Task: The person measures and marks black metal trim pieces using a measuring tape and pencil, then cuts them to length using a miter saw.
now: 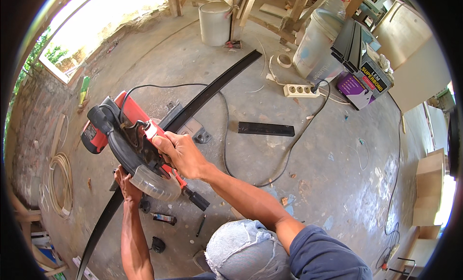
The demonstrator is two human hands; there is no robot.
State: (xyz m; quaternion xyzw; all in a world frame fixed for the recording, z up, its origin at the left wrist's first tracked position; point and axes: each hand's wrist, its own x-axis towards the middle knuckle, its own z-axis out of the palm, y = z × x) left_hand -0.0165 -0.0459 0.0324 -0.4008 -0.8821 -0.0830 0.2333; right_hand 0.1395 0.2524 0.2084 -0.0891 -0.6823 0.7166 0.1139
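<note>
Miter saw: on the floor, my right fingers wrapped round its red handle; jerking could twist it.
Black strip: across the grey base, ends jutting out; sagging could shift it.
Cable: loosely looped; a snag could tug the saw.
My left fingers: beside the clear guard, grip I can't tell; slipping inward risks injury.

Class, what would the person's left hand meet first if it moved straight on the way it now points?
Apparently the miter saw's curved black housing, just ahead of the left hand; depth is unclear, so it might pass underneath.
</note>
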